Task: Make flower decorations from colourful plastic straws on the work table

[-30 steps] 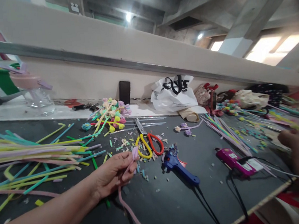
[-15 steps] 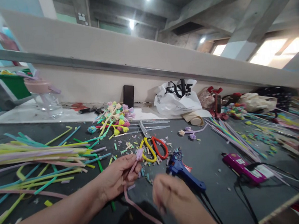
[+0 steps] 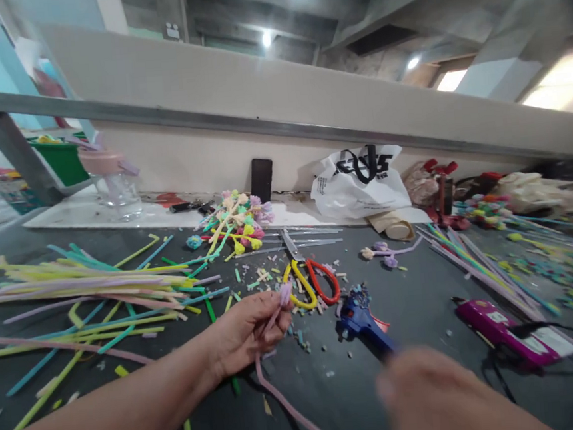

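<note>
My left hand (image 3: 256, 328) is closed, thumb and fingers pinching a lilac pipe cleaner (image 3: 285, 294) bunched into a small bud at its top. A pink pipe-cleaner stem (image 3: 290, 402) hangs below those fingers and bends down toward me. My right hand (image 3: 432, 389) is smeared by motion at the handle end of a blue hot glue gun (image 3: 365, 328); its fingers do not show clearly, nor whether they touch the handle. Just beyond my left fingertips lie scissors (image 3: 325, 282) with one yellow and one red handle loop, among short cut pipe-cleaner bits (image 3: 262, 275).
Loose coloured pipe cleaners (image 3: 97, 285) spread over the left side. Finished fuzzy flowers (image 3: 240, 226) lie in a heap at the back, near an upright phone (image 3: 262, 179). A magenta glue gun (image 3: 502, 330) with a black cord, a white bag (image 3: 359, 185) and a clear bottle (image 3: 116, 190) stand around.
My right hand has moved right, from beside my left hand to the blue glue gun's handle end. The left hand keeps its hold on the pipe cleaner. The whole view has shifted slightly.
</note>
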`<state>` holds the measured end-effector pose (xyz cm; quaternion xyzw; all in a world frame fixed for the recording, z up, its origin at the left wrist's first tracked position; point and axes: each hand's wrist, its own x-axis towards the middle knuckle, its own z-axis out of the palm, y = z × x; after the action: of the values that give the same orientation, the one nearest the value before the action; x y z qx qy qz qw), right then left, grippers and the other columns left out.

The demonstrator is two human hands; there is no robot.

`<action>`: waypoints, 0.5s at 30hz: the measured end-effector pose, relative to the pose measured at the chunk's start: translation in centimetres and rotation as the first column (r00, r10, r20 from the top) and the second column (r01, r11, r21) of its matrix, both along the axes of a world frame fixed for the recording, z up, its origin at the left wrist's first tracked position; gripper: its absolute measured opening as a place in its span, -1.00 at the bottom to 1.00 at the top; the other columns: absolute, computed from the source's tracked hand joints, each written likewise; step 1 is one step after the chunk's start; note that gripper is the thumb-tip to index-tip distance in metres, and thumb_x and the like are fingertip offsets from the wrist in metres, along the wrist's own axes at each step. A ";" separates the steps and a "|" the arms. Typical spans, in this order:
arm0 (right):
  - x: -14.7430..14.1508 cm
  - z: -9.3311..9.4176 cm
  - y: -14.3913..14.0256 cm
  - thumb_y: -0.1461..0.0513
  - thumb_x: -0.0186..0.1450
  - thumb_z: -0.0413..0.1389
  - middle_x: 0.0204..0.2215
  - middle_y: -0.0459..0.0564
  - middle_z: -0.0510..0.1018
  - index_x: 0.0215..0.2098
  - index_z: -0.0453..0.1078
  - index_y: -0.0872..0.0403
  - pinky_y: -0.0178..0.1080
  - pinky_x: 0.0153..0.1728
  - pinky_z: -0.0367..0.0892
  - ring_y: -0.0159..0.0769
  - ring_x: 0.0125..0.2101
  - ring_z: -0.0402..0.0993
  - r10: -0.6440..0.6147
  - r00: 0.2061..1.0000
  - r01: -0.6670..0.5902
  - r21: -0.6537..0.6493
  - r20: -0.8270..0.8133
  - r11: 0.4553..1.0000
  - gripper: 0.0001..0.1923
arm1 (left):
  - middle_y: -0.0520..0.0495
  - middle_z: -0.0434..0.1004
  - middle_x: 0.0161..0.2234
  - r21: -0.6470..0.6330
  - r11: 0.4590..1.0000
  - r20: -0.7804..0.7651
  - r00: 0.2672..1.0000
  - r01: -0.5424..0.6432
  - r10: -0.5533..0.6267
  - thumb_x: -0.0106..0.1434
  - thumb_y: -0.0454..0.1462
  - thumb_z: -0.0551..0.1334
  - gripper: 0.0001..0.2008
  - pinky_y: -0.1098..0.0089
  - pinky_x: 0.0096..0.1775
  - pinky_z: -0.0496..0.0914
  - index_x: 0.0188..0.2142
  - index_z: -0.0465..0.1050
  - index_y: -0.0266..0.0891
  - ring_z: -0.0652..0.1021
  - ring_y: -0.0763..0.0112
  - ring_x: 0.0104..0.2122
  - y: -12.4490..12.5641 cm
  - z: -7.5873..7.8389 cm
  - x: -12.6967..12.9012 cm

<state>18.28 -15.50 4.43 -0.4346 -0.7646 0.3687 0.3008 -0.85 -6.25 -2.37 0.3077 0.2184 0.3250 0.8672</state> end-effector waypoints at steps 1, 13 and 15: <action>-0.6 0.1 1.2 0.11 0.23 0.00 -0.24 -0.05 0.47 -0.27 0.40 -0.28 -0.09 -0.32 0.20 -0.18 -0.15 0.31 -0.043 0.999 0.043 0.028 -0.019 0.999 -0.83 | 0.05 0.29 -0.57 0.007 1.000 0.003 1.000 -0.002 0.002 0.20 -0.24 0.09 -0.84 0.65 -0.74 -0.07 -0.37 0.31 -0.33 0.19 0.74 -0.74 0.0 0.0 0.1; -3.1 -3.5 7.7 0.19 0.02 0.21 -0.39 -0.05 0.52 -0.25 0.46 0.07 -0.22 -0.23 0.27 -0.31 -0.35 0.42 -0.309 0.851 0.123 -0.412 -0.424 0.903 -0.70 | 0.11 0.24 -0.62 0.019 0.996 0.004 0.996 0.090 -0.090 0.20 -0.22 0.11 -0.84 0.61 -0.74 -0.16 -0.40 0.28 -0.29 0.08 0.77 -0.79 -0.4 0.3 0.4; -3.0 -3.7 7.7 0.22 0.01 0.22 -0.44 -0.06 0.52 -0.33 0.48 0.09 -0.24 -0.28 0.28 -0.33 -0.41 0.41 -0.328 0.850 0.154 -0.401 -0.412 0.903 -0.76 | 0.12 0.23 -0.64 0.027 0.996 -0.017 0.997 0.082 -0.081 0.20 -0.21 0.11 -0.83 0.62 -0.74 -0.14 -0.41 0.29 -0.30 0.09 0.77 -0.78 -0.4 0.2 0.5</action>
<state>15.25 -7.75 0.78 -0.4729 -0.5281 0.5527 0.4382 -0.34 -6.67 -2.12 0.3307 0.2081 0.2898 0.8737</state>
